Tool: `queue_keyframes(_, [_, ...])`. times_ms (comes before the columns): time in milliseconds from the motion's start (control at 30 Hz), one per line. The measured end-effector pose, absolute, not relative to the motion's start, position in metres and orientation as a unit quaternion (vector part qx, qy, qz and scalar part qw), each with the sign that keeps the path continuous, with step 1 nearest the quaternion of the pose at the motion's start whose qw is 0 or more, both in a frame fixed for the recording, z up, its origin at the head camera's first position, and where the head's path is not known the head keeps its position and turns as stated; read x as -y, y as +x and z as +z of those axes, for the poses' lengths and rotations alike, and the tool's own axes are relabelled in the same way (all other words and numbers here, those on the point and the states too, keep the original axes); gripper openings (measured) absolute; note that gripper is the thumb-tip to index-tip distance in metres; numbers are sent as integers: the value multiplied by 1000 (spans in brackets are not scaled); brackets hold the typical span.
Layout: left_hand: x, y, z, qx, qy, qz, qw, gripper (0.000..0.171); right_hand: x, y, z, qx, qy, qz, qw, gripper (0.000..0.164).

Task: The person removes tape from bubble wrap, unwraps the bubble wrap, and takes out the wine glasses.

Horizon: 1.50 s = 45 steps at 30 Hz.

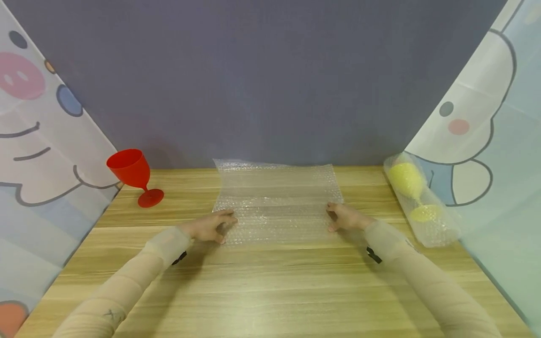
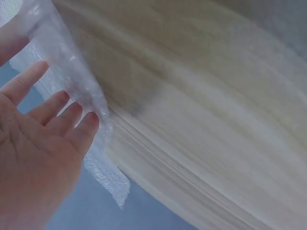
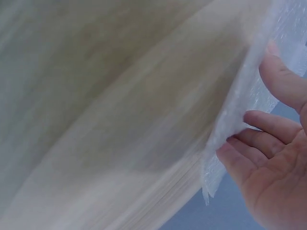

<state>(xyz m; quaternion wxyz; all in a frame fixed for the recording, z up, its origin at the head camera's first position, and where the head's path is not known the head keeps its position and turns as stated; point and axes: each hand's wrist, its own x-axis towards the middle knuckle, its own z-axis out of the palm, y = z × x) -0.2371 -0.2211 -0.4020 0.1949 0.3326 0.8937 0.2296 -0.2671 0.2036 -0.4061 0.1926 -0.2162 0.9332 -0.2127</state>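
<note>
Head view: a clear bubble-wrap sheet (image 1: 279,202) is laid flat on the wooden table (image 1: 270,295), between the fingers of both hands. Its left edge is met by the fingertips of the left hand (image 1: 208,226), its right edge by those of the right hand (image 1: 347,217). A red goblet (image 1: 132,169) is stood beyond and to the left of the left fingers. A yellow goblet (image 1: 406,180), enclosed in a bubble-wrap sleeve (image 1: 441,234), is placed to the right of the right fingers.

Left wrist view: fingers nearly straight, slightly spread, tips at the sheet's edge; thumb held apart and partly covered by the film.

Right wrist view: fingers gently bent and close together, tips at the edge; thumb set well apart. No pinch is seen at either hand.
</note>
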Motion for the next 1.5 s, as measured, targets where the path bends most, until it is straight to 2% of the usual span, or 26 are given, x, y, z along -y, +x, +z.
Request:
queue_keyframes(167, [218, -246, -403, -898, 312, 226, 213, 69, -205, -272, -407, -939, -212, -202, 182, 76])
queue_keyframes(467, [217, -253, -399, -901, 303, 225, 213, 69, -202, -281, -405, -937, -192, -218, 197, 77])
queue_keyframes(967, [216, -264, -400, -906, 253, 234, 247, 71, -202, -297, -407, -927, -185, -256, 202, 74])
queue_keyframes(1100, [216, -262, -401, -911, 260, 223, 229, 70, -203, -295, -408, -929, -185, -254, 194, 73])
queue_keyframes(1367, [215, -254, -403, -916, 288, 215, 178, 63, -206, -288, -412, -935, -220, -242, 139, 64])
queue_keyframes(1500, [214, -249, -404, -922, 295, 199, 153, 59, -206, -282, -412, -935, -222, -247, 126, 66])
